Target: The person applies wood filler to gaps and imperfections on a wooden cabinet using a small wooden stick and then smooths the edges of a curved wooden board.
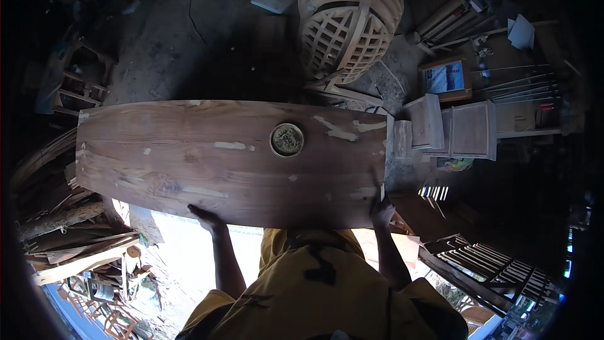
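Observation:
A wide brown wooden board (pixel 157 164) with several pale filler patches lies across in front of me. On it, right of the middle, stands a round bowl (pixel 287 140) with greenish-brown, lumpy contents. My left hand (pixel 205 216) rests at the board's near edge, fingers stretched out, nothing visible in it. At the near right corner my right hand (pixel 382 211) is closed, and a thin pale strip (pixel 382 191) sticks up from it. The strip's kind is too small to tell, and the fingers are in shadow.
Beyond the board stands a large rounded wooden frame with lattice (pixel 346 38). A white stand base (pixel 274 0) is beside it. Wooden drawer-like boxes (pixel 469 129) and a framed blue panel (pixel 445 79) are at right. Scrap timber (pixel 82 255) is piled at left, slatted wood (pixel 491 261) lower right.

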`<state>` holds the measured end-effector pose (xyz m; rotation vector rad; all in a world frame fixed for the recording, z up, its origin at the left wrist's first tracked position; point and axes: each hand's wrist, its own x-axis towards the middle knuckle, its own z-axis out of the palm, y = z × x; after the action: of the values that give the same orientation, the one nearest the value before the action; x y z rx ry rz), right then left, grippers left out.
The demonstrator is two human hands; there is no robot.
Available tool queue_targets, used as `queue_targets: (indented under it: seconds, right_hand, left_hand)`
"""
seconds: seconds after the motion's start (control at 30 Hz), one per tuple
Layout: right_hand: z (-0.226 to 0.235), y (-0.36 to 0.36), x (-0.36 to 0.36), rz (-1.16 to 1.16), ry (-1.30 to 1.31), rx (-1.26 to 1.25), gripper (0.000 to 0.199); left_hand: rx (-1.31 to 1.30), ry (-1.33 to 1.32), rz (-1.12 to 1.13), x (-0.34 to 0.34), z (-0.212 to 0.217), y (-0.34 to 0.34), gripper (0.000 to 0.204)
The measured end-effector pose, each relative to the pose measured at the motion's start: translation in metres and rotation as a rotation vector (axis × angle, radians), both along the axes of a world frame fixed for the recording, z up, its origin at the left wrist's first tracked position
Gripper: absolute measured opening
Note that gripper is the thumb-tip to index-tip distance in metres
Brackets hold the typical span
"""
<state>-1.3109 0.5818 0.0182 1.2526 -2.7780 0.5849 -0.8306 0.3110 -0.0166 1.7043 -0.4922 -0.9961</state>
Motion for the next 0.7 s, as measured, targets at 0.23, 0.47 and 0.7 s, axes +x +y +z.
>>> queue_targets:
  seconds: [0.23, 0.47, 0.7]
  right_hand:
    - [0.010, -0.020, -0.009, -0.105, 0.008, 0.008, 0.019]
    - [0.010, -0.021, -0.015, -0.077, 0.070, -0.010, 0.016]
    - [0.053, -0.064, -0.005, -0.083, 0.087, -0.095, 0.014]
  left_hand:
    - [0.017, 0.337, 0.046, -0.001, 0.005, 0.005, 0.083]
    - [0.063, 0.347, 0.078, -0.013, 0.026, 0.001, 0.086]
    - [0.058, 0.302, 0.078, -0.003, 0.006, 0.001, 0.083]
